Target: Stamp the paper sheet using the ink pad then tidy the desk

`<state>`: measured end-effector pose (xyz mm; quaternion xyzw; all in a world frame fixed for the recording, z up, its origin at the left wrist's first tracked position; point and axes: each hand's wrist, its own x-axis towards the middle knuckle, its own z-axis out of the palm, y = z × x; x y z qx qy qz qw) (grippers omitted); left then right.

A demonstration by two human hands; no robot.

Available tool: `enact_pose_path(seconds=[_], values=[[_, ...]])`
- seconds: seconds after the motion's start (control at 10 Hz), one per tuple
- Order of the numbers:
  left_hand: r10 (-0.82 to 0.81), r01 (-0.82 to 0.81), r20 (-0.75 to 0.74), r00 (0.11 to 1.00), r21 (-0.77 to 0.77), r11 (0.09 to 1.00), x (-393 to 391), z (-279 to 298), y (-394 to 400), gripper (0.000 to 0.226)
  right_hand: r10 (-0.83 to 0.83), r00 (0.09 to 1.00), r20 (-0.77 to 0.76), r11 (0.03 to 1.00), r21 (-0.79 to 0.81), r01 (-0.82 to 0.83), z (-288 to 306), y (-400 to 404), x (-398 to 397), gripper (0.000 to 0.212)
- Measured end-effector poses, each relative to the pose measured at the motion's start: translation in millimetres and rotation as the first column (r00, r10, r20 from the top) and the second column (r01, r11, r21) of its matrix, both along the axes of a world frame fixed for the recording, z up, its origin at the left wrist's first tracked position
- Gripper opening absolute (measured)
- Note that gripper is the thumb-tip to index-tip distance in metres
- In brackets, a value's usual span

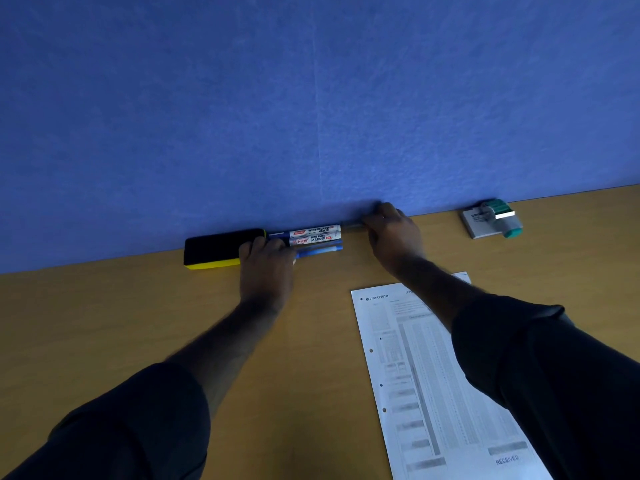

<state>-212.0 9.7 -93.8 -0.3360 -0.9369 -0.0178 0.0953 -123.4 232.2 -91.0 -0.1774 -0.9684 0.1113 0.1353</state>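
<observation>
Now both hands reach the blue wall: the left hand (266, 259) rests curled on the markers (313, 236) beside the eraser (216, 249); the right hand (393, 230) pinches a pen (351, 225). Stamped paper (426, 368) lies on the table (138, 306); stamp (504, 218) sits on its pad (476, 223), well apart.

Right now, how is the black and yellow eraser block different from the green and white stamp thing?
The black and yellow whiteboard eraser block lies flat on the wooden desk, while the green and white plastic stamp rests on top of a grey ink pad. The eraser is a long box; the stamp is rounded with a knob end. The left hand touches the eraser; no hand touches the stamp. Both sit by the blue wall.
</observation>
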Motion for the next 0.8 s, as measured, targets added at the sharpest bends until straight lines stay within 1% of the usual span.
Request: enact_pose_path(seconds=[0.1, 0.2, 0.3, 0.4, 0.5, 0.6, 0.7, 0.8], values=[[0.0, 0.0, 0.001, 1.0, 0.008, 1.0, -2, -1, 0, 0.011, 0.006, 1.0, 0.009, 1.0, 0.007, -0.006, -3, 1, 1, 0.025], [-0.004, 0.004, 0.014, 1.0, 0.008, 1.0, -4, -3, 1, 0.012, -0.013, 1.0, 0.02, 1.0, -0.018, 0.013, -4, 0, 3, 0.03], [-0.003, 0.002, 0.023, 1.0, 0.016, 1.0, -2, -2, 2, 0.021, -0.042, 0.999, 0.01, 0.999, -0.028, 0.042, -3, -2, 7, 0.034], [-0.026, 0.025, 0.032, 0.999, 0.022, 0.999, 3, 5, 0, 0.032, -0.08, 0.997, -0.001, 0.997, -0.02, 0.08, 2, -5, 21, 0.034], [-0.046, 0.042, 0.057, 0.997, 0.066, 0.997, 17, 14, -3, 0.034, -0.101, 0.995, -0.005, 0.995, -0.014, 0.101, 3, -10, 45, 0.036], [-0.077, 0.069, 0.079, 0.994, 0.109, 0.992, 41, 20, -9, 0.04, -0.11, 0.994, 0.006, 0.994, -0.022, 0.11, 7, -22, 77, 0.034], [-0.115, 0.1, 0.091, 0.989, 0.153, 0.983, 74, 23, -20, 0.049, -0.108, 0.994, 0.011, 0.994, -0.016, 0.109, 7, -34, 116, 0.037], [-0.143, 0.13, 0.068, 0.987, 0.16, 0.978, 107, 28, -27, 0.053, -0.12, 0.992, 0.04, 0.993, -0.015, 0.121, 11, -46, 148, 0.046]])
